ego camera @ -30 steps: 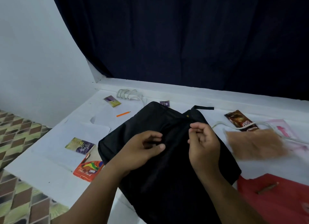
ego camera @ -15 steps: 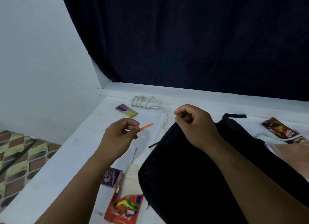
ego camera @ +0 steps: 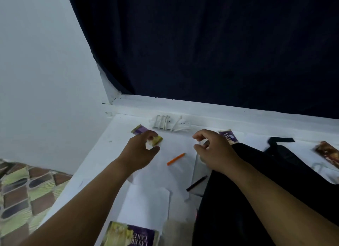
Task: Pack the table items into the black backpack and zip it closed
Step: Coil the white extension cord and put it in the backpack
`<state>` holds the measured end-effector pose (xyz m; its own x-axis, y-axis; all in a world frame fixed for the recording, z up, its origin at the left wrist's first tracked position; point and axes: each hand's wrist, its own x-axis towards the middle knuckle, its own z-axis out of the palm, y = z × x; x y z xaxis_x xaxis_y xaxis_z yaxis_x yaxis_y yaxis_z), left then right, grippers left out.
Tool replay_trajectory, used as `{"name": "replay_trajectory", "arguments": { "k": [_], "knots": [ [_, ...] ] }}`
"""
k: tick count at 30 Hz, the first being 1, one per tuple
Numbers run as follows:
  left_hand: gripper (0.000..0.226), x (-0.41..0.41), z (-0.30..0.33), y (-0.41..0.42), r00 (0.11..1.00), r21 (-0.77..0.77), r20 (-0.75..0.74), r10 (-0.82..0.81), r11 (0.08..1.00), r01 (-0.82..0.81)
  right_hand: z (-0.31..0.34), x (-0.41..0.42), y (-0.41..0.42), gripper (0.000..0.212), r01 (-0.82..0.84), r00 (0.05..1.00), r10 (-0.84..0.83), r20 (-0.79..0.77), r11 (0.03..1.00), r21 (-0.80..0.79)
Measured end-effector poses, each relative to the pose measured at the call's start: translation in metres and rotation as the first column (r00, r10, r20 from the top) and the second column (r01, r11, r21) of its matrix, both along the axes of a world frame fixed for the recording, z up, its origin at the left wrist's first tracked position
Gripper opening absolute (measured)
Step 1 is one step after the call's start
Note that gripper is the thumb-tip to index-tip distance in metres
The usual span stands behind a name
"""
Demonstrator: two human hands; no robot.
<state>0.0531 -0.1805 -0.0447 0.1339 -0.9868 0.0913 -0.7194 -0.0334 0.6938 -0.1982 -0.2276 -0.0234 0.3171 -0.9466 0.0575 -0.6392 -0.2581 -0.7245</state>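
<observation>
The black backpack (ego camera: 286,181) is seen lying flat on the white table (ego camera: 102,154), to the right of the centre, dark and limp, with a black strap (ego camera: 280,140) curled at its far end. Scattered around it are an orange pencil (ego camera: 176,159), a dark pencil (ego camera: 196,183), sheets of white paper (ego camera: 146,203), a coiled white cable (ego camera: 166,122) by the far ledge, and several snack packets: a purple and yellow one (ego camera: 140,130) at the far left, another purple one (ego camera: 228,137) beside the bag's top, a brown one (ego camera: 328,154) at the right edge, and a larger one (ego camera: 130,234) at the near edge.

Since half a second ago, the bag's top has been let go by the right hand, and both hands have been moved farther out over the table.

The left hand (ego camera: 141,152) is held over the far-left packet, thumb and fingers curled loosely with a gap between them, nothing gripped. The right hand (ego camera: 214,150) is held above the paper just left of the bag, fingers likewise loosely curled and holding nothing.
</observation>
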Motion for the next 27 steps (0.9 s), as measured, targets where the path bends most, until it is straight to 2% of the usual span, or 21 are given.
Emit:
{"name": "replay_trajectory", "arguments": {
  "k": [4,8,11,15,19,23,25,27],
  "knots": [
    [0.072,0.014,-0.018,-0.054,0.991,0.121,0.127,-0.046,0.992,0.031,-0.022,0.015,-0.042,0.041,0.009,0.996,-0.008,-0.089,1.000,0.011],
    [0.095,0.022,-0.026,-0.104,0.963,0.190,0.267,-0.039,0.982,-0.013,-0.050,0.024,-0.069,0.056,0.032,0.991,-0.022,-0.133,0.997,0.075],
    [0.100,0.021,-0.031,-0.131,0.940,0.265,0.331,-0.084,0.964,-0.007,-0.066,0.023,-0.079,0.049,0.073,0.991,-0.073,-0.111,0.997,-0.011],
    [0.111,0.017,-0.039,-0.152,0.913,0.270,0.402,-0.066,0.962,-0.050,-0.074,0.026,-0.086,0.025,0.077,0.993,-0.085,-0.085,0.993,-0.090],
    [0.103,0.018,-0.039,-0.159,0.896,0.239,0.442,-0.050,0.969,-0.064,-0.078,0.027,-0.085,0.017,0.066,0.995,-0.068,-0.071,0.997,-0.030],
    [0.087,0.016,-0.032,-0.150,0.884,0.184,0.459,-0.090,0.983,0.004,-0.073,0.028,-0.083,0.010,0.043,0.999,-0.045,0.028,0.998,0.042],
    [0.080,0.013,-0.025,-0.140,0.912,0.157,0.397,-0.103,0.987,0.043,-0.065,0.027,-0.080,0.012,0.056,0.987,-0.064,0.148,0.997,0.054],
    [0.086,0.010,-0.014,-0.127,0.969,0.119,0.225,-0.105,0.990,0.080,-0.050,0.025,-0.074,0.017,0.071,0.957,-0.074,0.281,0.997,0.022]
  ]
}}
